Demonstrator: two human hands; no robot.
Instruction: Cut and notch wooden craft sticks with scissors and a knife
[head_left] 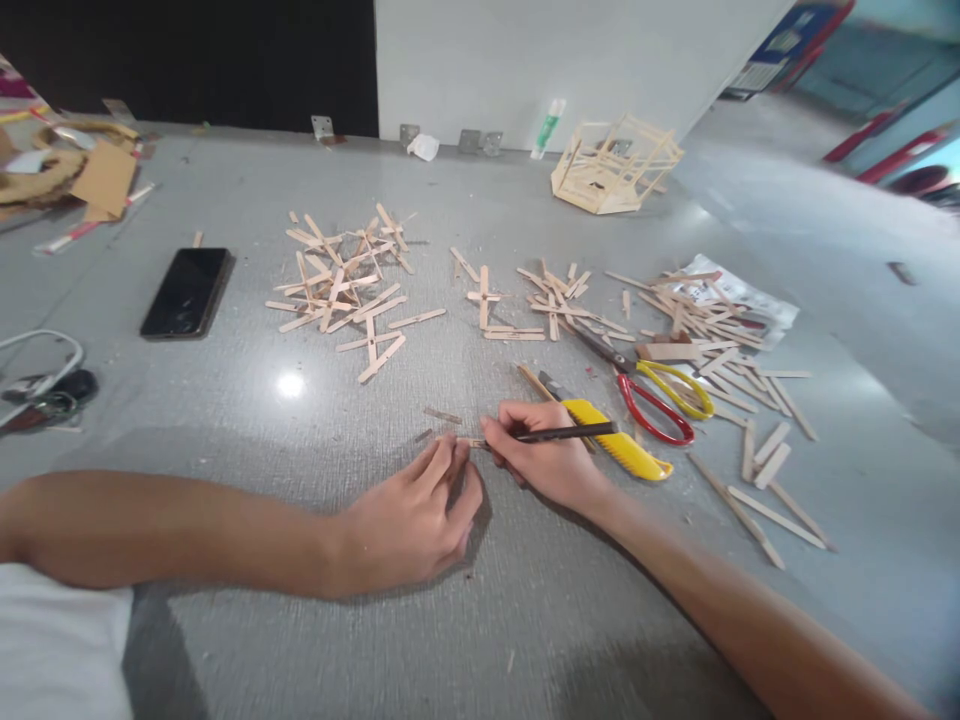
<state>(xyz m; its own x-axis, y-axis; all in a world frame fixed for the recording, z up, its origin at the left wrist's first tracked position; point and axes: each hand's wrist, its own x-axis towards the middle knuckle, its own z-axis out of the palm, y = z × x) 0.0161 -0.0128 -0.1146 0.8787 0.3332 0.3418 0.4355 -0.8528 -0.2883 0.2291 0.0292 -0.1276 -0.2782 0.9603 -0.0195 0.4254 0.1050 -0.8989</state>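
Bright, fairly even light. Hard white glare spot on the table (292, 440), left of middle, likely overhead; weaker sheen toward its right edge and far right corner. Soft shadows beside the left hand (420, 510) and along the near side. Black panel (187, 60) swallows detail; white panel (487, 60) reads pale grey. Background past far right corner smeared. Stick (477, 443) at fingertips soft. Wide-angle stretch at frame sides.

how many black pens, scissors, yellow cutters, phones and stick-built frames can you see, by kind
black pen: 1
scissors: 1 pair
yellow cutter: 1
phone: 1
stick-built frame: 1
total: 5
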